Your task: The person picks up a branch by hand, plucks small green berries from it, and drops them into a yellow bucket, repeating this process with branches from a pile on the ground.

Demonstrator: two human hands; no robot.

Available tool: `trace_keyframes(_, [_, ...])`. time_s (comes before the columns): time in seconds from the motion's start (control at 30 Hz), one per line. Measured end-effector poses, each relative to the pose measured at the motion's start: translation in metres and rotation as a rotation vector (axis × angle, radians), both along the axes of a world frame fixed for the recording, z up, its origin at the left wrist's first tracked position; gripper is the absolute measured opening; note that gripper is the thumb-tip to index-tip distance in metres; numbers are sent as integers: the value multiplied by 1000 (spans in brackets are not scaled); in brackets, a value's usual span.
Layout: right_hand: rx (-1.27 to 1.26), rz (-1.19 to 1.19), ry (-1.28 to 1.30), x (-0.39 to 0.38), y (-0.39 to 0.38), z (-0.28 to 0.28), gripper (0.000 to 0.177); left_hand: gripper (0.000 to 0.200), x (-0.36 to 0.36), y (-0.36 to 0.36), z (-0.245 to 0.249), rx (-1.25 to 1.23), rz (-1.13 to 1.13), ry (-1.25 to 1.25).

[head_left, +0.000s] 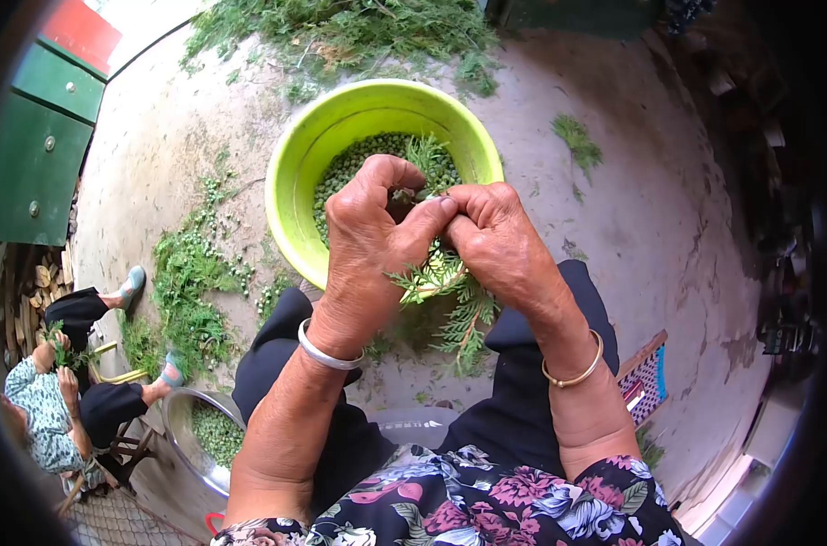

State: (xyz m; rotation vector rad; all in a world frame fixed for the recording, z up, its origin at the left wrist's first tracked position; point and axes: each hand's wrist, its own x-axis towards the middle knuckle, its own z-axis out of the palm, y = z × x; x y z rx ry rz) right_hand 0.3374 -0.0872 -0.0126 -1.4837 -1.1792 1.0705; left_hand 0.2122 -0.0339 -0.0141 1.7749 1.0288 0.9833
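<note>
Both hands are over a yellow-green basin [286,196] holding many small round green cones [345,168]. My right hand [504,241] is closed in a pinch on a leafy evergreen sprig [463,314], whose scaly fronds hang below the fingers toward my lap. Thumb and forefinger of my left hand [373,237] are curled together, with a small green cone [423,196] between them, right beside the right fingertips. Another frond [425,155] shows just above the fingers. My palms hide part of the basin's contents.
Cut evergreen branches [350,36] are heaped beyond the basin, and more greenery [186,282] lies on the floor to the left. A metal bowl [172,423] of green cones stands at lower left, near a seated person [50,409] holding a sprig. A loose sprig [577,141] lies at right.
</note>
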Motion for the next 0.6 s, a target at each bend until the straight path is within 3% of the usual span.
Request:
trace_keyframes(0.1, [-14,18,-20,1,-1,-1,14,18,-4,3,1,22,-33,25])
trace_keyframes(0.2, [-81,32,90,2,-2,2,16,14,-10,8,3,-106,-101,-4])
trace_keyframes(0.27, [-80,73,138,8,-1,7,17,12,-13,10,16,-387,-139,-128])
trace_keyframes(0.33, [-80,112,185,12,-1,9,18,10,-15,12,19,-391,-161,-133])
trace_keyframes(0.43, [-92,122,386,16,-1,11,16,17,-20,13,13,-781,-201,-589])
trace_keyframes(0.6, [-45,165,512,19,-1,18,14,12,-24,17,7,-961,-289,-841])
